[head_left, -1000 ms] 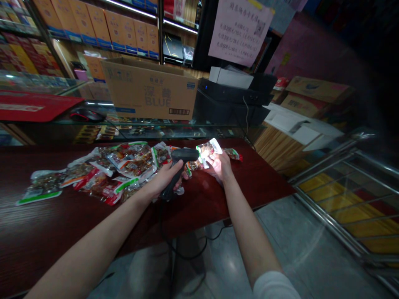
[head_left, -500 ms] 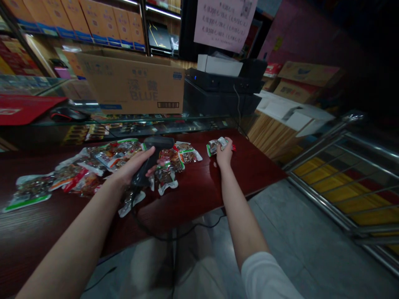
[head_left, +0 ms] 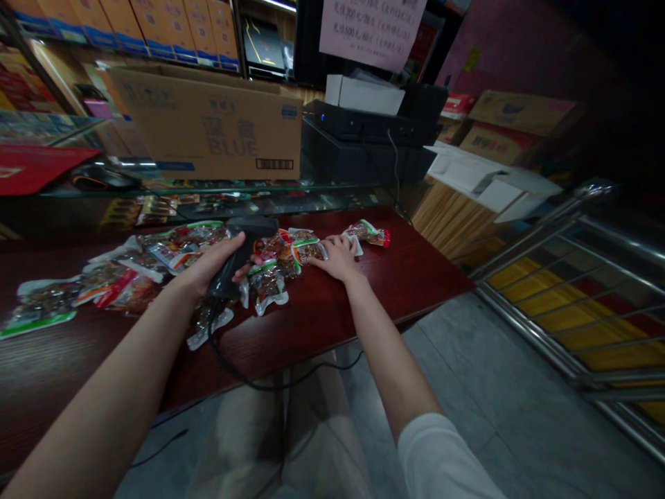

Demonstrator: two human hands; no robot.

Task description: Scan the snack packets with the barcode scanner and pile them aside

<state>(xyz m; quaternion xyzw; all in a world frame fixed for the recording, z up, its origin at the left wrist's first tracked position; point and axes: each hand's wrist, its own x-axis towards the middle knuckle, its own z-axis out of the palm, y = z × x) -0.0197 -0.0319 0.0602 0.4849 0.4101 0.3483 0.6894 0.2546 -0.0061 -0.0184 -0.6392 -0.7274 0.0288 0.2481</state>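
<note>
My left hand (head_left: 215, 262) is wrapped round the handle of a black barcode scanner (head_left: 233, 267), held over a heap of clear snack packets. My right hand (head_left: 337, 258) has its fingers spread and touches a snack packet with a green and orange edge (head_left: 308, 251) at the heap's right end. Beyond those fingers lies another packet (head_left: 366, 232) with a red end, apart from the heap. More packets (head_left: 129, 267) spread leftward across the dark red table (head_left: 312, 322). The scanner's cable hangs over the table's front edge.
Behind the table, a glass counter carries a large cardboard box (head_left: 218, 128), a black device (head_left: 364, 125) with a white box on it, and a computer mouse (head_left: 104, 178). A metal railing (head_left: 545, 298) stands at the right, near stacked cartons (head_left: 519, 125).
My right hand has let go of the red-ended packet on the table's right side and moved left to the heap's edge. My left hand still holds the scanner.
</note>
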